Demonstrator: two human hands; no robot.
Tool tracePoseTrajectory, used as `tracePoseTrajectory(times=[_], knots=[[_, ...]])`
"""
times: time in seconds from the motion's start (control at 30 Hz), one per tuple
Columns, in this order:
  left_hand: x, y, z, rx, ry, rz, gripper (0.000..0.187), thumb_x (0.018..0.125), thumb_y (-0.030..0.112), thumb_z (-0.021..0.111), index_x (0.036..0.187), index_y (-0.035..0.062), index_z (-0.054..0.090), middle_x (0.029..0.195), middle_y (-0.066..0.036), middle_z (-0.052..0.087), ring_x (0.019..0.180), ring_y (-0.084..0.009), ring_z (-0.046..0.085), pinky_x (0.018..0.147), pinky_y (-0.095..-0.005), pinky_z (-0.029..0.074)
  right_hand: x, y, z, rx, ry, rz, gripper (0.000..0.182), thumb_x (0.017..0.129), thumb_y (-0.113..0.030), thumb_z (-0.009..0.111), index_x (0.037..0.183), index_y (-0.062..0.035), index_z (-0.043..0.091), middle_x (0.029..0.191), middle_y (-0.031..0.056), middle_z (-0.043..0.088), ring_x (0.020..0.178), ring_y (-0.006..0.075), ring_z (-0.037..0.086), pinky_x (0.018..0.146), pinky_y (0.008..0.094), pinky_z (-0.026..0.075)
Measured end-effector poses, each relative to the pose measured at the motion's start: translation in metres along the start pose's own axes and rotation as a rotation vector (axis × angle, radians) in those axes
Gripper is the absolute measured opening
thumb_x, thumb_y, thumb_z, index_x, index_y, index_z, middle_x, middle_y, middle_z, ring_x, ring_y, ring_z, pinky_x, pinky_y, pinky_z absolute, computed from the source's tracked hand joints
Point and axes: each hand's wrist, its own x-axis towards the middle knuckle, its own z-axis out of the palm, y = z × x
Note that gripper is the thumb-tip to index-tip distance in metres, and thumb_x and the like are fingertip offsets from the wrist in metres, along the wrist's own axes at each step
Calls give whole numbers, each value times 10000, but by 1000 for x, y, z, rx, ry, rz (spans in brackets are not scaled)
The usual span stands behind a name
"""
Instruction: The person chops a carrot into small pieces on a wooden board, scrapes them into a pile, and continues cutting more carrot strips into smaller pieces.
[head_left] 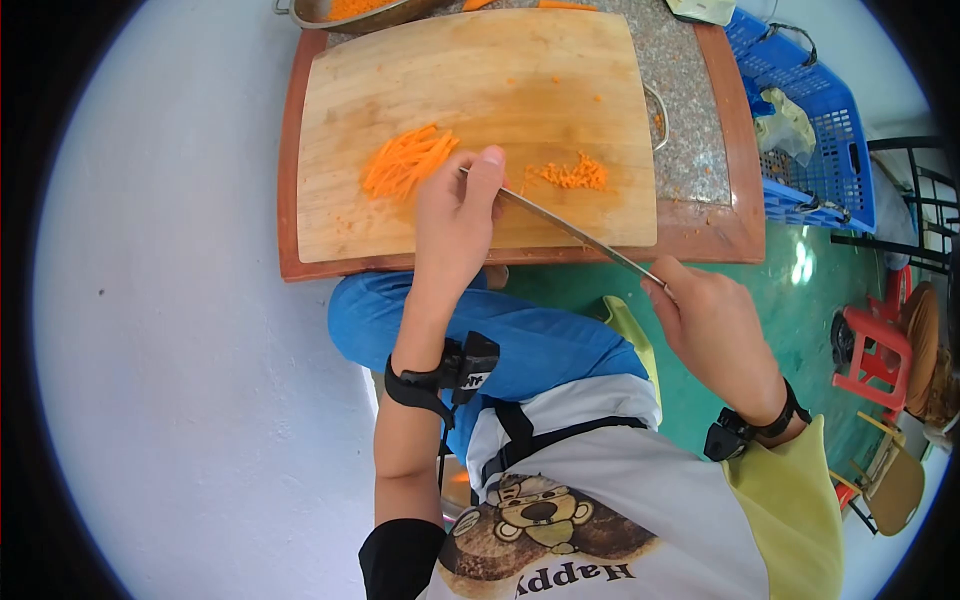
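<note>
On the wooden cutting board (480, 90), the left hand (455, 215) lies with fingers curled beside the pile of carrot strips (405, 160), its fingertip touching the knife (580, 235), whose handle the right hand (705, 320) grips closed just off the board's near edge, with a smaller carrot heap (572, 174) right of the blade.

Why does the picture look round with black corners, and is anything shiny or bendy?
Head view: a fisheye lens leaves black corners and bows the cutting board edges; bright glare spots shine on the green floor; the carrot strips and knife look sharp, and the light is even with soft shadows.
</note>
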Motion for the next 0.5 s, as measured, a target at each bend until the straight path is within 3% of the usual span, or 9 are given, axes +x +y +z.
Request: tracePoseTrajectory(times=[0.5], knots=[[3, 13, -7, -51, 22, -1, 371, 928, 319, 529, 705, 24, 553, 545, 14, 439, 509, -52, 395, 482, -227, 307, 1, -9, -5, 31, 20, 8, 135, 882, -126, 549, 824, -29, 475, 688, 163, 590, 624, 369, 591, 536, 451, 458]])
